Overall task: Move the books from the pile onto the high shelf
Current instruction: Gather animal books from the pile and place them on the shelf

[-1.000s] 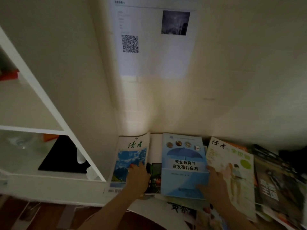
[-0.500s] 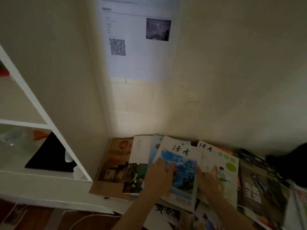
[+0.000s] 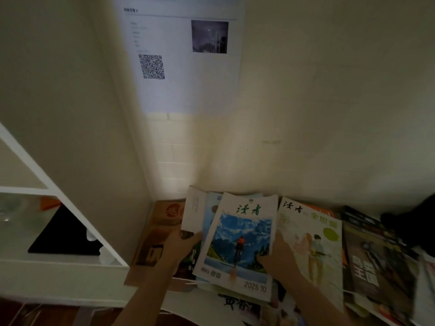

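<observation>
A pile of magazines and books lies spread along the foot of the wall. On top is a magazine with a blue mountain cover (image 3: 240, 241), stacked over a light blue book (image 3: 211, 215) and a white booklet (image 3: 194, 212). My left hand (image 3: 181, 245) grips the left edge of this small stack, fingers tucked under it. My right hand (image 3: 275, 257) holds its right edge, thumb on the cover. A green-and-white magazine (image 3: 310, 245) lies to the right and a brown book (image 3: 160, 231) to the left. The white shelf unit (image 3: 58, 196) stands at left.
A black object (image 3: 63, 236) sits on the lower shelf board. Dark magazines (image 3: 372, 262) overlap at the right, with a dark shape (image 3: 409, 222) beyond them. A paper sheet with a QR code (image 3: 179, 55) hangs on the wall above the pile.
The blue mountain magazine went from the left onto the light blue book, uncovering the brown book. Both hands have closed in on the edges of that small stack.
</observation>
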Demonstrator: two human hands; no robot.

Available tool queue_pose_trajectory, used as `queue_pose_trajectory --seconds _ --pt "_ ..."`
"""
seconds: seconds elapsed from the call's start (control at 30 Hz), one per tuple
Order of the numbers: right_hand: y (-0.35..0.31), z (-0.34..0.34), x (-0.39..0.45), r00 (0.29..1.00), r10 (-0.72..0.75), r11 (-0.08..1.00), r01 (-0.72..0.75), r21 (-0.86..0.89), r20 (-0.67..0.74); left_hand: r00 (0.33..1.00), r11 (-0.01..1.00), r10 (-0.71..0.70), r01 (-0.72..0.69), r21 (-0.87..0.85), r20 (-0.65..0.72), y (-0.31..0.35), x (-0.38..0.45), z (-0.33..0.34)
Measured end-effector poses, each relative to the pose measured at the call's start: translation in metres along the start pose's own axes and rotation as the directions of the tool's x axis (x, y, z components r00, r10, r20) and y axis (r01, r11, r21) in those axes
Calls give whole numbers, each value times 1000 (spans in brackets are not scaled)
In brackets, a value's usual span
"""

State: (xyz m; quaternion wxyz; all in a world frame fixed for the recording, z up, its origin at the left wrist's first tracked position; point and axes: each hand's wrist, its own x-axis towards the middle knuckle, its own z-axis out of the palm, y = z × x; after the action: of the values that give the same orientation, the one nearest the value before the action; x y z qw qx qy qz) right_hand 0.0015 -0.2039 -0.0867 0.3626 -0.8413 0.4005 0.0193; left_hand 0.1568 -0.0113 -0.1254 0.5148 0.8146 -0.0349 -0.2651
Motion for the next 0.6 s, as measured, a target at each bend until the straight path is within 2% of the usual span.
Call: queue_pose_trajectory --seconds 0.13,0.23,0.3,0.37,0.47,0.53,0.6 --pt "-3 6 -6 998 -62 997 61 41 31 987 995 77 -68 -73 139 3 0 6" --pt "-11 18 -6 991 -102 990 93 108 84 989 991 34 -16 -130 142 -10 3 6" --pt "-12 16 -6 984 -133 988 123 89 116 985 995 1 16 -99 174 -17 6 3" --pt "-6 -1 -6 991 -124 991 122 47 42 981 1000 24 -23 -5 190 -14 3 0" --pt "22 -44 -8 980 3 999 8 51 -201 975 958 187 -208 197 118 12 -15 -3" --pt "53 -71 -12 968 102 993 -85 83 -230 957 931 275 -289 224 91 37 -32 -2" --pt "80 -89 -19 958 163 986 -165 11 -235 938 922 331 -344 176 102 70 -53 -2"
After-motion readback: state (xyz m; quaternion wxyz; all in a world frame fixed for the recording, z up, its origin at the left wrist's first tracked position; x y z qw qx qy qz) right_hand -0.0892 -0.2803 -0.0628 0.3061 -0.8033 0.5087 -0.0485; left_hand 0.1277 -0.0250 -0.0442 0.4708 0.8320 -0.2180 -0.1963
